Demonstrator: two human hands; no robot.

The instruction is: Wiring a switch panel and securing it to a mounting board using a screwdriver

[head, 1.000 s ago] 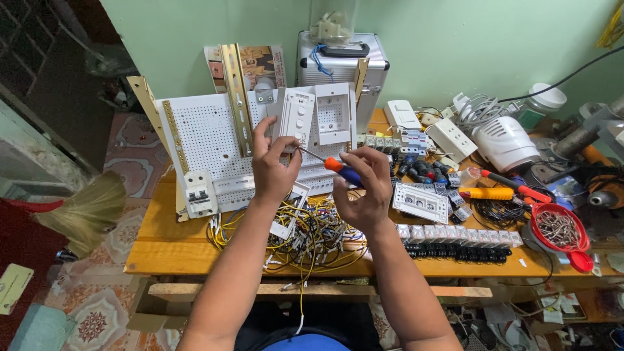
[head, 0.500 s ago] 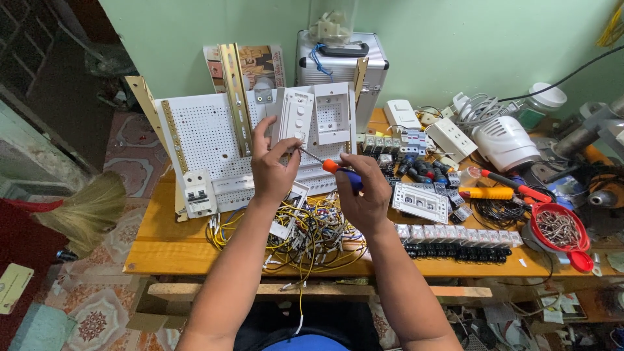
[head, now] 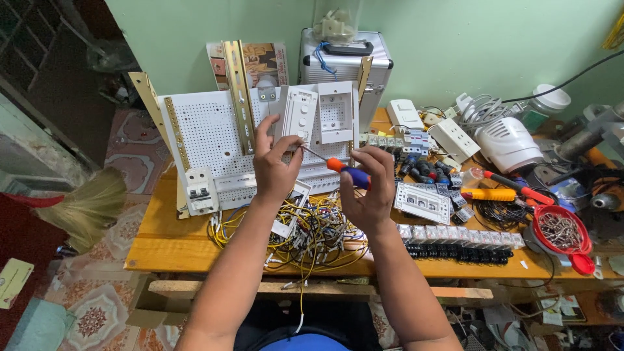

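**Screwdriver tip brought to the white switch plate**

Compared with the earlier pictures, almost nothing had moved: both hands stayed at the same place in front of the panel, and the screwdriver shaft had only come a little closer to the plate.

The left hand point(head: 276, 166) was raised against the white switch plate point(head: 299, 116), which stood upright on the perforated white panel point(head: 208, 140). Its thumb and first fingers were pinched together at the lower edge of the plate, near the metal tip; whether they held a small screw or only steadied the tip, I cannot tell. The right hand point(head: 370, 192) was closed firmly around the handle of the orange and blue screwdriver point(head: 344, 170), with the thin shaft pointing up and to the left, toward the plate.

Beside the plate on the right, an open white mounting box point(head: 336, 114) was fixed to the same panel. A white circuit breaker point(head: 199, 192) sat at the lower left corner of the panel. Below the hands lay a tangle of yellow wires point(head: 312, 237) on the wooden table point(head: 162, 240).

As a judgement, the step in hand was the fastening or loosening of a screw at the bottom of the switch plate. The next move would need the tip seated straight in the screw head, with the left fingers keeping the plate still while the right hand turned the handle.
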